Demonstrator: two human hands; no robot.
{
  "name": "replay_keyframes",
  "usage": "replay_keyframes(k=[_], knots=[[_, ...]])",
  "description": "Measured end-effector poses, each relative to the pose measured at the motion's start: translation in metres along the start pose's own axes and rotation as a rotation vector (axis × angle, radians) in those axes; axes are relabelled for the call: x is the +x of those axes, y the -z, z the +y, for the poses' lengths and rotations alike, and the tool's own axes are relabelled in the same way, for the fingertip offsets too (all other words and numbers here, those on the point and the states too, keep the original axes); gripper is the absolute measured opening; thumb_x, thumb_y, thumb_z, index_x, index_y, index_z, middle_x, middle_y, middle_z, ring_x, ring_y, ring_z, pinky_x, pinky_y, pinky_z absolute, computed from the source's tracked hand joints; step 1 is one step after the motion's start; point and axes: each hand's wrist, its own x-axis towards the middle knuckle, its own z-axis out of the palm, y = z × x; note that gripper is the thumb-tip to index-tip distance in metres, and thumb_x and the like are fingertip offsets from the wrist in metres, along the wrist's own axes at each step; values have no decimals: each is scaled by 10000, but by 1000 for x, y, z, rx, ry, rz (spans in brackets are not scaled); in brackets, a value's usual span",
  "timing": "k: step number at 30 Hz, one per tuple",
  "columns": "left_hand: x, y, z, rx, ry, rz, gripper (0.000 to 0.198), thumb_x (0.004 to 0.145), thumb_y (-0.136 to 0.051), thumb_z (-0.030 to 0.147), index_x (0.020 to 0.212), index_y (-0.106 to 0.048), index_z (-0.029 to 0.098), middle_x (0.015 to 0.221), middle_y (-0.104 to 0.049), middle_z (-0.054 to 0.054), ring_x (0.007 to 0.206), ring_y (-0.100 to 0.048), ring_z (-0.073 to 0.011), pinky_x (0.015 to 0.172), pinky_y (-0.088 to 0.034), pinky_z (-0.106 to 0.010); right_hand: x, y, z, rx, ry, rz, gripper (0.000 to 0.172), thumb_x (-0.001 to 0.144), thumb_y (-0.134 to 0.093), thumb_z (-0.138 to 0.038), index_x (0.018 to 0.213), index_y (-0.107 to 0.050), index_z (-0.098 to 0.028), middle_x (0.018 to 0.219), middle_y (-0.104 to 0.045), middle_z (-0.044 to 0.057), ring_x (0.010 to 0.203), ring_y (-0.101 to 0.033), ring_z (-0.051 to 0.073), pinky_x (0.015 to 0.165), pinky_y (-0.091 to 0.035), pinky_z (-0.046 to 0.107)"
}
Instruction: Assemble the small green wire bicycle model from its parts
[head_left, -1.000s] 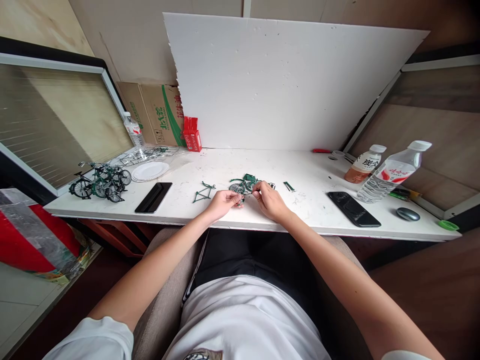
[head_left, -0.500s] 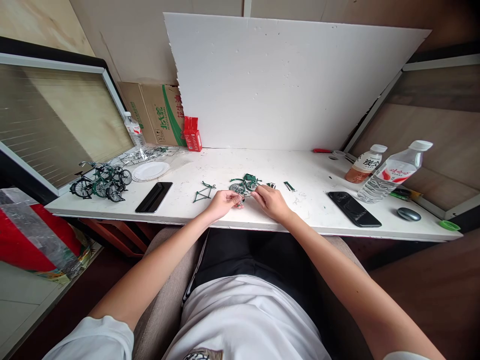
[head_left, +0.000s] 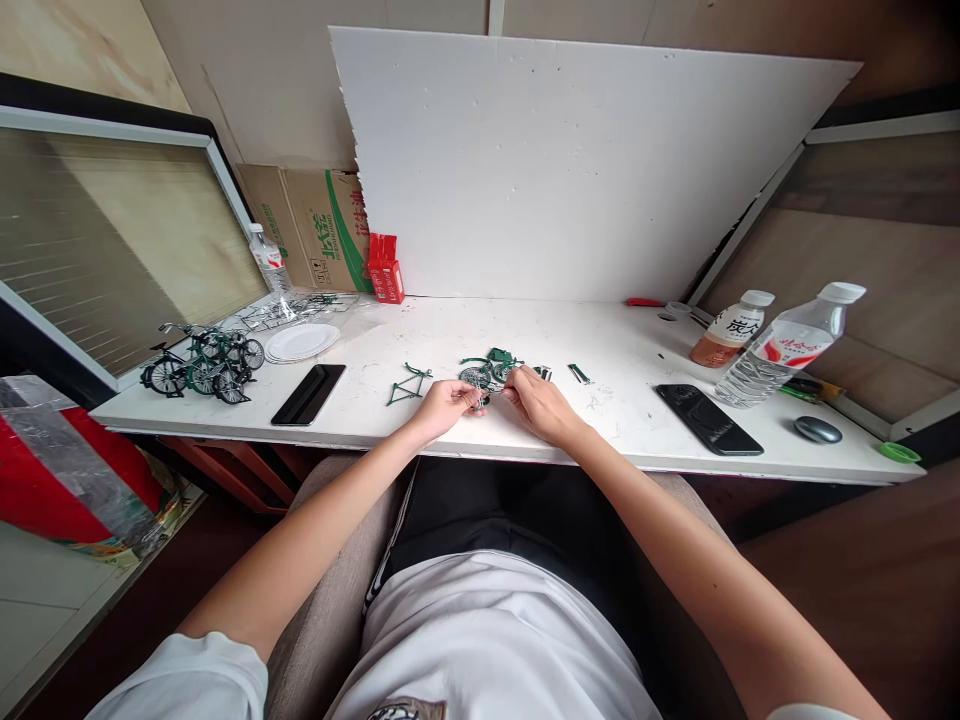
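My left hand pinches a small silvery model bicycle part just above the front of the white table. Facing it, my right hand has its fingertips pressed together at the right end of that part; what exactly they grip is too small to make out. Just beyond my fingers lie dark green model bicycle wheels and parts, partly hidden by the hands. A green bicycle frame rests left of my left hand. Short green strips lie to the right.
Assembled model bicycles crowd the table's left end, near a black phone and white plates. On the right are another phone, two bottles and a dark mouse-like object. A white board stands behind.
My right hand's fingers have shifted slightly and curled more at the small part. My left hand keeps its pinch in nearly the same place.
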Motion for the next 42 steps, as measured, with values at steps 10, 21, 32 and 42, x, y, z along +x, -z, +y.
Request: replay_keyframes(k=[10, 21, 32, 42], knots=[[-2, -1, 1, 8, -17, -21, 508, 754, -956, 561, 837, -711, 124, 807, -746, -69, 760, -787, -222, 771, -619, -340, -1, 1, -2, -78, -22, -4, 403, 1183, -345, -450, 888, -523, -243, 826, -625, 57, 735, -563, 219, 659, -374, 330], [-1, -3, 2, -6, -28, 19, 488, 764, -952, 543, 882, -734, 122, 843, -765, -69, 760, -781, -215, 808, -627, -364, 4, 11, -9, -50, -41, -59, 338, 1185, -346, -441, 1001, -531, -227, 924, -690, 94, 798, -623, 237, 650, -383, 326], [-3, -3, 4, -9, -29, 13, 490, 764, -952, 547, 865, -712, 132, 844, -764, -69, 753, -777, -215, 791, -625, -362, 6, 16, -12, 8, -69, -51, 233, 1164, -440, -418, 1054, -544, -241, 957, -773, 84, 748, -687, 242, 628, -398, 324], [-2, -1, 1, 0, -44, -3, 445, 801, -936, 504, 851, -692, 135, 787, -748, -61, 754, -780, -217, 758, -617, -345, 1, -3, -8, -71, -159, -29, 388, 1163, -368, -550, 1026, -553, -238, 726, -722, 55, 553, -623, 239, 576, -318, 318]])
